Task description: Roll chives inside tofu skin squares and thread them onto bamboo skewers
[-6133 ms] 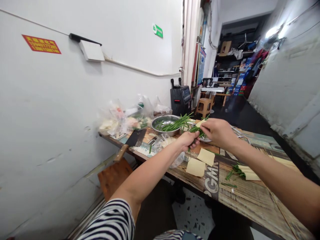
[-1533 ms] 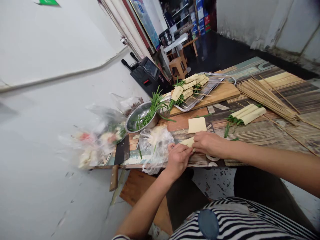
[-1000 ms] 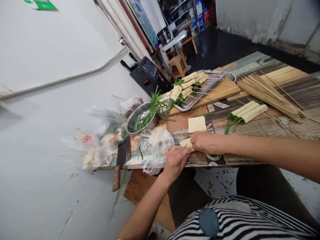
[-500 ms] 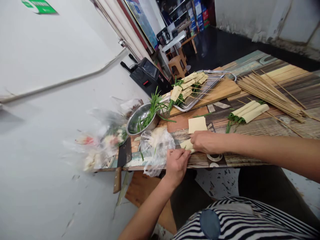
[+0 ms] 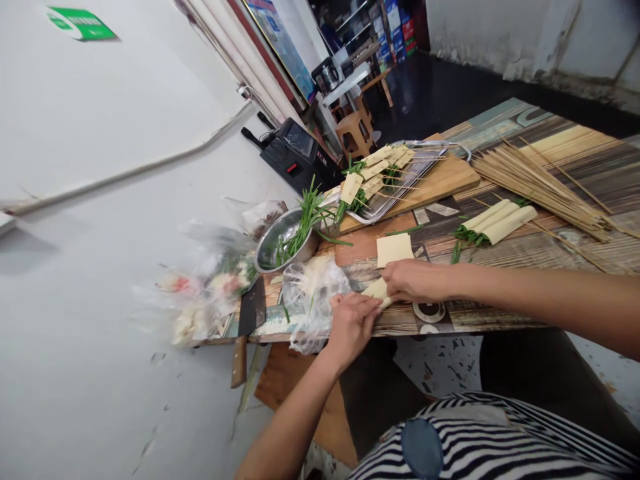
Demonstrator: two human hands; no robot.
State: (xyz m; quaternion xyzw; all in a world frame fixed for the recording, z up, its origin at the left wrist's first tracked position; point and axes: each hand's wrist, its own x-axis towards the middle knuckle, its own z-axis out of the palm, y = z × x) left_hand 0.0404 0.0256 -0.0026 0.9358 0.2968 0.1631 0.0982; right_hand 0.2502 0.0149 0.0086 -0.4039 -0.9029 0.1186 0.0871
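Note:
Near the table's front edge, both hands work on one pale yellow tofu sheet (image 5: 375, 289). My left hand (image 5: 353, 321) has its fingers closed on the sheet's near left edge. Against the right end of the same sheet, my right hand (image 5: 414, 280) is curled, its fingertips pinching the rolled edge. What lies inside the roll is mostly hidden by the fingers. Just beyond my right hand lies a flat square tofu sheet (image 5: 395, 250). Further right, a few finished tofu rolls (image 5: 507, 223) with green chives poking out rest side by side on a skewer.
A metal bowl of chives (image 5: 295, 243) and a crumpled plastic bag (image 5: 313, 293) stand to the left. A cleaver (image 5: 251, 310) overhangs the table edge. Behind, a metal tray (image 5: 400, 193) of skewered rolls sits on a wooden board (image 5: 450, 180). Loose bamboo skewers (image 5: 543, 190) lie at right.
The view has shifted slightly. Both hands stay on the tofu sheet, with only a small movement of the fingers; its near edge looks a little more rolled.

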